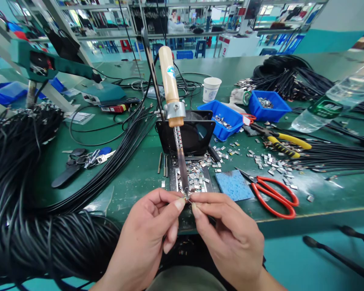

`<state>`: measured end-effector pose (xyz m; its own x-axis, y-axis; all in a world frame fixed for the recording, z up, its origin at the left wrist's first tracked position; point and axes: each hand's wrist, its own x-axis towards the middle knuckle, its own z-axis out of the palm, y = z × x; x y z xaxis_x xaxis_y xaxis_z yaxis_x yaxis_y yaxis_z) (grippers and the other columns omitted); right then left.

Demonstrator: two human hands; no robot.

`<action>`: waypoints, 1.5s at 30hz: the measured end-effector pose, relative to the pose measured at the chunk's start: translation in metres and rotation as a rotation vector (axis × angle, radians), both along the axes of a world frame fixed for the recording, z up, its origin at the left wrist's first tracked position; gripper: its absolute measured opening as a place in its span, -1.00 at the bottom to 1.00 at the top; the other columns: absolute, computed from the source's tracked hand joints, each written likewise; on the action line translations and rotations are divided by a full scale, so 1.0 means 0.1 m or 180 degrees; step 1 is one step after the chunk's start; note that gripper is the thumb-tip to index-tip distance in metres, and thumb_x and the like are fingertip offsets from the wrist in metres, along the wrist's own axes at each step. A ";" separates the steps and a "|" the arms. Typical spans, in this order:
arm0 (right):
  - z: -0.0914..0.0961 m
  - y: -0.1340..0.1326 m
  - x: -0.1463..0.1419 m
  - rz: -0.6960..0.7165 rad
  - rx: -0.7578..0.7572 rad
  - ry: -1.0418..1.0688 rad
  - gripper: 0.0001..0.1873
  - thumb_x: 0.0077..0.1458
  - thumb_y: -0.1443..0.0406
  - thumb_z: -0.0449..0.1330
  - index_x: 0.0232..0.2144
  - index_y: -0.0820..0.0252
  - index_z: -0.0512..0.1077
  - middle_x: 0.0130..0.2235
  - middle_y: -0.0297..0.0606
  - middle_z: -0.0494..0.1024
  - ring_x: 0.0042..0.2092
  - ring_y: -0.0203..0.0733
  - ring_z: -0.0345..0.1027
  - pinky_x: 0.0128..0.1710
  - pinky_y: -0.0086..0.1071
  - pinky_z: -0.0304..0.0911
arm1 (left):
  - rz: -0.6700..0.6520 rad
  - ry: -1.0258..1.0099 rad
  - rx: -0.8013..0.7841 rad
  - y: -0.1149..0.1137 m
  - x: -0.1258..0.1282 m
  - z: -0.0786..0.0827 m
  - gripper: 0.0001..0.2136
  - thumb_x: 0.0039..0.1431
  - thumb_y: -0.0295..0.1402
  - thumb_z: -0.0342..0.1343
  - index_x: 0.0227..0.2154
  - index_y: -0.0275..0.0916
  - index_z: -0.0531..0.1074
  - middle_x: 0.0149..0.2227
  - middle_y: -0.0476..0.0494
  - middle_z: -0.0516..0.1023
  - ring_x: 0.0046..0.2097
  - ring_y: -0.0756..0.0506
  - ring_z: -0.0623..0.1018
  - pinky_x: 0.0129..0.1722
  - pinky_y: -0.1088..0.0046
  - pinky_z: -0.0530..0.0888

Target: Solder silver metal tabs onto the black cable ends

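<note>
My left hand (148, 234) and my right hand (227, 234) meet at the front edge of the green bench, fingertips pinched together on a tiny metal piece (187, 198). That piece sits right at the tip of a soldering iron (176, 121) with a wooden handle, clamped in a black stand (188, 135) and slanting down toward me. Several small metal clips (197, 176) lie on the tray under the iron. I cannot make out which hand carries the piece.
Thick bundles of black cable (24, 194) fill the left side and lie at the right (336, 155). Red scissors (274, 194), a blue sponge (234, 185), yellow-handled pliers (283, 143), two blue bins (223, 119) (268, 105), a paper cup (211, 89) and a water bottle (330, 103) stand around.
</note>
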<state>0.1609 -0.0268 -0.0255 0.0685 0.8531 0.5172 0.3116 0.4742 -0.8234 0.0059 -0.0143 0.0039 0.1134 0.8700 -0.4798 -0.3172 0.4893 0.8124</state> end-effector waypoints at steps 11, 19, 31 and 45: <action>-0.01 -0.13 0.02 0.0087 -0.0710 0.0582 -0.89 0.30 0.41 0.22 -0.26 0.12 0.53 -0.20 -0.23 0.60 -0.28 -0.22 0.58 -0.31 -0.37 0.54 | -0.0046 -0.0097 -0.0024 -0.14 0.01 -0.01 -0.75 0.13 -0.24 0.44 -0.40 -0.28 0.52 -0.72 0.14 0.36 -0.67 0.13 0.19 -0.67 0.68 0.16; 0.00 -0.17 0.00 0.0331 -0.1320 0.0715 -0.85 0.36 0.29 0.20 -0.33 0.11 0.38 -0.44 -0.39 0.47 -0.52 -0.32 0.41 -0.53 -0.44 0.39 | -0.0286 -0.0118 -0.0006 -0.21 0.00 -0.02 -0.78 0.17 -0.23 0.41 -0.38 -0.29 0.57 -0.72 0.12 0.37 -0.67 0.13 0.20 -0.66 0.67 0.16; 0.02 -0.16 0.03 0.0429 -0.1258 0.0711 -0.85 0.34 0.31 0.21 -0.33 0.12 0.39 -0.38 -0.38 0.46 -0.51 -0.35 0.39 -0.55 -0.46 0.38 | -0.0407 -0.0040 -0.0045 -0.21 -0.04 -0.02 -0.75 0.19 -0.20 0.40 -0.38 -0.28 0.55 -0.66 0.18 0.23 -0.59 0.11 0.05 -0.63 0.60 -0.02; -0.04 -0.20 0.03 0.0478 -0.0868 0.0770 -0.88 0.32 0.42 0.21 -0.26 0.10 0.43 -0.28 -0.35 0.49 -0.47 -0.38 0.42 -0.52 -0.49 0.42 | -0.0490 0.0063 -0.0017 -0.21 -0.05 -0.03 -0.79 0.25 -0.23 0.34 -0.36 -0.27 0.54 -0.67 0.15 0.31 -0.62 0.11 0.14 -0.64 0.63 0.09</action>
